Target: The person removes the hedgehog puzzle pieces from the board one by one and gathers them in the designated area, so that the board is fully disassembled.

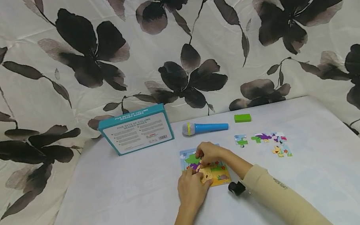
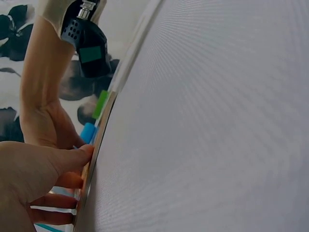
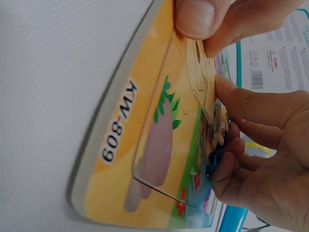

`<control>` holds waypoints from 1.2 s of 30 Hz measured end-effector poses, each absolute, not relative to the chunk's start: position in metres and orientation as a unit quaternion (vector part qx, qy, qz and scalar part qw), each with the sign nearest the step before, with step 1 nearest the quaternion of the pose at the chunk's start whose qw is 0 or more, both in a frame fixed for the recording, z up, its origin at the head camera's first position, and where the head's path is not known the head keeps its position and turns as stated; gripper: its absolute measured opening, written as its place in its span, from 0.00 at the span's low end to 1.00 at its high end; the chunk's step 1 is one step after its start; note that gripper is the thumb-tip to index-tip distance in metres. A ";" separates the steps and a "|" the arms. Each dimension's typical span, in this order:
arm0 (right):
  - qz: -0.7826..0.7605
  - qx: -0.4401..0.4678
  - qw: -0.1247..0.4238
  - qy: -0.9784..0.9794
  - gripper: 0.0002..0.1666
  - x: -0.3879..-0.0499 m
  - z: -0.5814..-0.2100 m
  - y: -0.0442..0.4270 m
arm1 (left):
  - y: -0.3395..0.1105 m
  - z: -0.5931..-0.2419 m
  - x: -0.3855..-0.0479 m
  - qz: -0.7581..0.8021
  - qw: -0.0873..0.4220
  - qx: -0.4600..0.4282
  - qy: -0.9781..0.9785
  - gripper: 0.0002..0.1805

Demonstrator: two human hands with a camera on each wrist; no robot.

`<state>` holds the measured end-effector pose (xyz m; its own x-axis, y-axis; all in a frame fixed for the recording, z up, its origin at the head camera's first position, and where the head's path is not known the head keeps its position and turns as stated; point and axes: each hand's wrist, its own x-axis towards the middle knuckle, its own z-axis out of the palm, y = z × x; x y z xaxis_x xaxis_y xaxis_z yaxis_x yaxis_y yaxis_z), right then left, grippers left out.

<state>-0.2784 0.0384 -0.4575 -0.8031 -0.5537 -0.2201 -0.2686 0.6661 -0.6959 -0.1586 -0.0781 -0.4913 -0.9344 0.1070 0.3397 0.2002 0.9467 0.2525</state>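
A colourful jigsaw puzzle board [image 1: 221, 177] lies on the white table, with a pineapple picture and "KW-809" printed near its lower edge. My left hand [image 1: 190, 189] rests along its left and lower side, fingers extended over the pieces; the thumb touches a plain wooden-looking patch. Over the upper middle of the board, my right hand [image 1: 210, 152] has curled fingers that pinch a puzzle piece [image 3: 218, 128], mostly covered by them. Several loose puzzle pieces [image 1: 263, 137] lie to the right of the board, some of them joined or touching.
Behind the board stand a teal-and-white box [image 1: 140, 132], a blue toy microphone [image 1: 209, 127] and a green block [image 1: 242, 118]. A black wrist camera [image 1: 236, 188] hangs beside the right forearm. A floral cloth [image 1: 169, 50] rises behind the table.
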 end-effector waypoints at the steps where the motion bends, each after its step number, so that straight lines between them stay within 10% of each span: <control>1: -0.336 -0.235 0.213 0.887 0.17 -0.279 -0.457 0.039 | -0.078 -0.491 -0.159 -0.143 0.163 -0.079 -0.973 0.18; 36: -0.444 -0.259 0.208 0.832 0.20 -0.279 -0.465 0.057 | -0.077 -0.491 -0.159 -0.139 0.173 -0.082 -0.972 0.19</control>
<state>-0.2795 0.0570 -0.4646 -0.7784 -0.6168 -0.1167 -0.2469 0.4717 -0.8465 -0.1587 -0.0773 -0.4914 -0.9266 0.1107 0.3593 0.2070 0.9480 0.2418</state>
